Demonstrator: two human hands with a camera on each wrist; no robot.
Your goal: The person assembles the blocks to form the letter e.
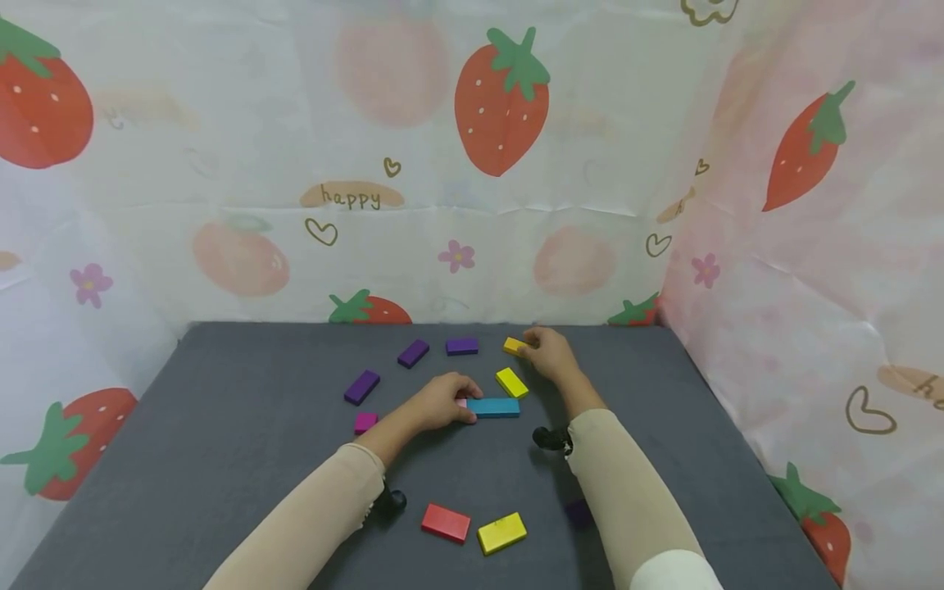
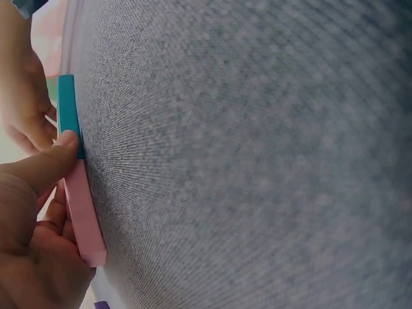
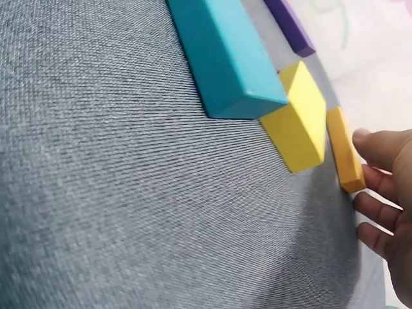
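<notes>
Head view, left hand (image 1: pixel 441 401): out in mid-table, thumb and fingers pinch where a pink block (image 1: pixel 462 402) meets the left end of a blue block (image 1: pixel 496 407).
Head view, right hand (image 1: pixel 551 356): bent about the right end of an orange block (image 1: pixel 514 346), close to the far edge of the table (image 1: pixel 221 442).
Head view, loose blocks: a yellow block (image 1: pixel 512 383) lies between the blue and the orange; a red block (image 1: pixel 446 523) sits on the table's near side.
Left wrist view, grip: snug; thumb across the blue side by the seam, fingers behind the pink.
Right wrist view, grip: thumb and forefinger spread beside the orange block, other fingers apart; whether they pinch it, I cannot tell.
</notes>
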